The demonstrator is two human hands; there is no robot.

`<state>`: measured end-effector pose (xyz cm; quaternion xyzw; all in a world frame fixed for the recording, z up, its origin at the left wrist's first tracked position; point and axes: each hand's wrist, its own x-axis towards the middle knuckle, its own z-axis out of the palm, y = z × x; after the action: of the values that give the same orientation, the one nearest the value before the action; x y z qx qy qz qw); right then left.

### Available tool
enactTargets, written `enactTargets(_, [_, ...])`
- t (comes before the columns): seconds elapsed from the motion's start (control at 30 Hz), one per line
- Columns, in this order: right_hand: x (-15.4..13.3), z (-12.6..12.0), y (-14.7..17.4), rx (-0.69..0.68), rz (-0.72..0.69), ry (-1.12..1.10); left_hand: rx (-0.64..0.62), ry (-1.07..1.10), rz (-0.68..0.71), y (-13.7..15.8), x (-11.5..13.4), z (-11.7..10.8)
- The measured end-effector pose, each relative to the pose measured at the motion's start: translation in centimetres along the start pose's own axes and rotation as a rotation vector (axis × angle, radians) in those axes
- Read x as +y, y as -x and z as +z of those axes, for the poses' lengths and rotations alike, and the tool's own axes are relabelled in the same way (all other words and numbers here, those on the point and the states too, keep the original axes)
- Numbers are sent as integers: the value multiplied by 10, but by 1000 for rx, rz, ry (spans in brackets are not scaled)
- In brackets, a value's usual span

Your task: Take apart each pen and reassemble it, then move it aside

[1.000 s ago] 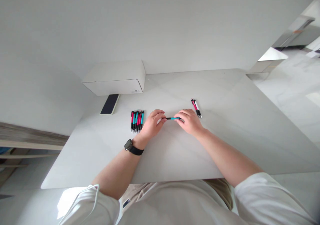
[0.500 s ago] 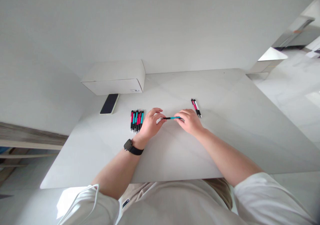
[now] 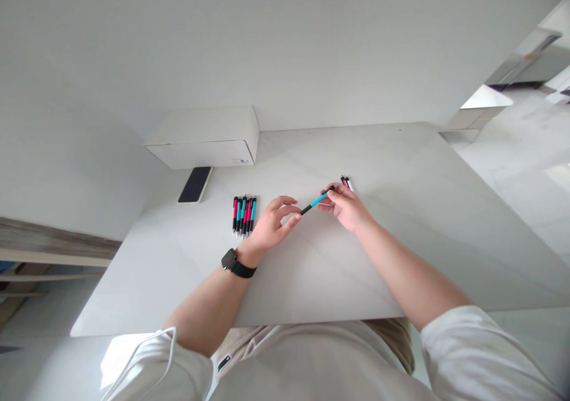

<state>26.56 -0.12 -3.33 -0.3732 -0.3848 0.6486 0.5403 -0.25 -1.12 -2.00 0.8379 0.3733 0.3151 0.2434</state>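
A teal and black pen (image 3: 317, 200) slants between my two hands above the table, its upper end to the right. My left hand (image 3: 275, 223) pinches the lower black end between thumb and fingers. On the upper end, the thumb and fingers of my right hand (image 3: 345, 205) are closed. Left of my left hand, several red and teal pens (image 3: 243, 215) lie side by side in a row. Behind my right hand lie a red pen (image 3: 344, 180) and a white pen (image 3: 350, 183), both partly covered by it.
A long white box (image 3: 202, 154) stands against the wall at the back left of the white table (image 3: 436, 223). In front of it lies a phone (image 3: 195, 185), screen up. My left wrist carries a black watch (image 3: 238, 263).
The pen has turned from nearly level to slanted, its right end raised. My right hand has shifted slightly away from me and now covers more of the red and white pens.
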Motion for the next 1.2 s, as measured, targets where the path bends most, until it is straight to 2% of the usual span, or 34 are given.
enactTargets(0.1, [4, -5, -3, 85, -4, -42, 12, 12, -7, -1, 1, -2])
enactTargets(0.27, [6, -10, -7, 210, -90, -49, 17, 15, -2, -2, -1, 0])
enactTargets(0.5, [1, -6, -5, 248, -125, -20, -19, 0, 4, -2, -3, 2])
enactTargets(0.7, [5, -12, -8, 267, -155, -49, -40, -16, 7, -2, -5, 4])
enactTargets(1.2, [4, -14, -9, 263, -163, -32, -61, -37, 15, -3, -9, 8])
